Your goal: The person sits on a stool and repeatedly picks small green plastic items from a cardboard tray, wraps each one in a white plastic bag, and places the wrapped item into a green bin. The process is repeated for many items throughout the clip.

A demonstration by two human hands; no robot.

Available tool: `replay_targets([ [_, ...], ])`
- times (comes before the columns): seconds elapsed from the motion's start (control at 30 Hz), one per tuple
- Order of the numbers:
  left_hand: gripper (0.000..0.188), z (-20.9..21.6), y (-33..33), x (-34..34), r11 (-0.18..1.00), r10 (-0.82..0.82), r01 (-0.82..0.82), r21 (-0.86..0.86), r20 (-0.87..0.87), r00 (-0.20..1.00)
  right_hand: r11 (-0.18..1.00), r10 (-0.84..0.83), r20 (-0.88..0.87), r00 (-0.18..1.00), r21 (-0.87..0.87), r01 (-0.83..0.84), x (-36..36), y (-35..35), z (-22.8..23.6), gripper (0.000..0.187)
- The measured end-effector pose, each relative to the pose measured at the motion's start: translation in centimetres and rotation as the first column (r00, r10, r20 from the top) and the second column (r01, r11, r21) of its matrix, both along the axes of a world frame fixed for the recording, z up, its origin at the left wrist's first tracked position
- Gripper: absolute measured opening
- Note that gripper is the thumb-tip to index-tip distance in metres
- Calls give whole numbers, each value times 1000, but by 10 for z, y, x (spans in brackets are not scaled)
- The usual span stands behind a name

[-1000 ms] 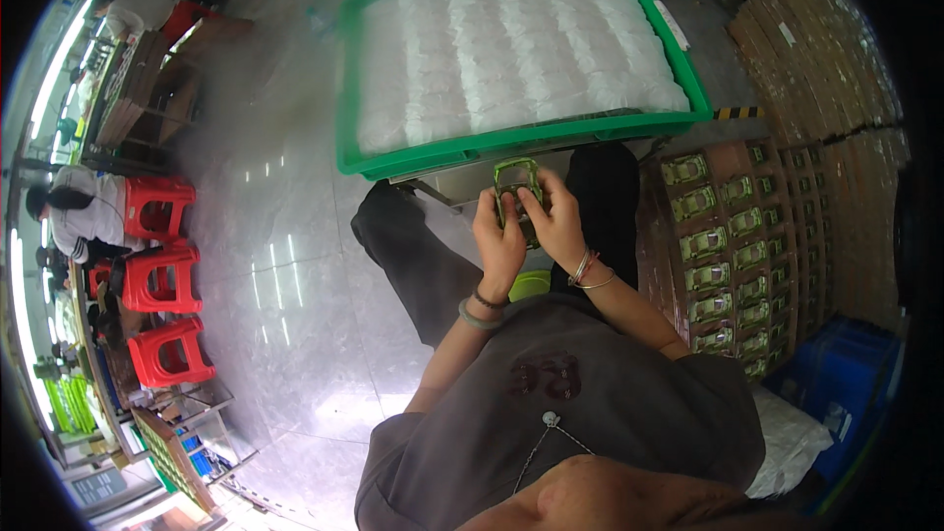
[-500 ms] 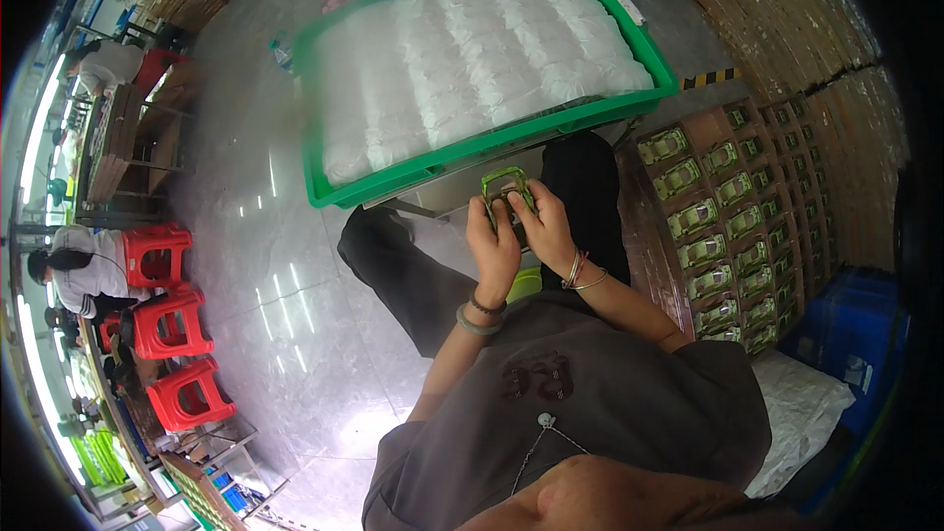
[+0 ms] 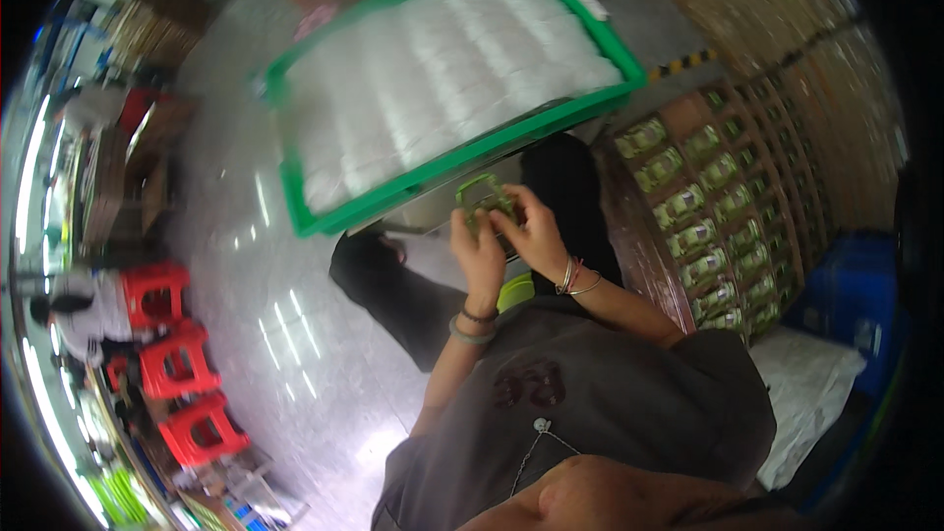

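Observation:
Above my lap, both hands hold a small green toy car (image 3: 479, 188) with an open, frame-like end pointing away from me. My left hand (image 3: 479, 258) grips its near left side. On its right side is my right hand (image 3: 534, 229), fingers closed, with the thumbs close together on top. Blur and my fingers hide the underside and finer details. Just beyond stands a large green tray (image 3: 433, 173) filled with rows of white wrapped bundles (image 3: 452, 59).
Similar green toy cars (image 3: 678, 205) sit in rows in brown cardboard trays on my right. Behind them are stacked cardboard sheets (image 3: 757, 0), a blue bin (image 3: 851, 305) and a white sack (image 3: 811, 383). Red stools (image 3: 180, 359) and a seated person (image 3: 98, 305) are at the left.
The whole view has shifted and tilted slightly, blurring the picture. Both hands still hold the toy car above my lap, with little change in grip.

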State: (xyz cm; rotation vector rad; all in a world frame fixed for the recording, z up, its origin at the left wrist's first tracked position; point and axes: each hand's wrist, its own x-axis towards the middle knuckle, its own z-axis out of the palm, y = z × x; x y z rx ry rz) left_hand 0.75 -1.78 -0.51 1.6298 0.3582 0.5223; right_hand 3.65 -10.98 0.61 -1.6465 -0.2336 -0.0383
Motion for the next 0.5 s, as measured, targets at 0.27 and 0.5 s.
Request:
replay_targets([
  [0.27,32,13,-19,-14,907,-410,386,-172,-138,902,954,-146,-631,762,116,278,8,-153,-64,19],
  [0.5,28,-9,0,-15,877,-481,446,-180,-295,826,674,-555,-674,488,-19,739,106,-312,-122,24],
])
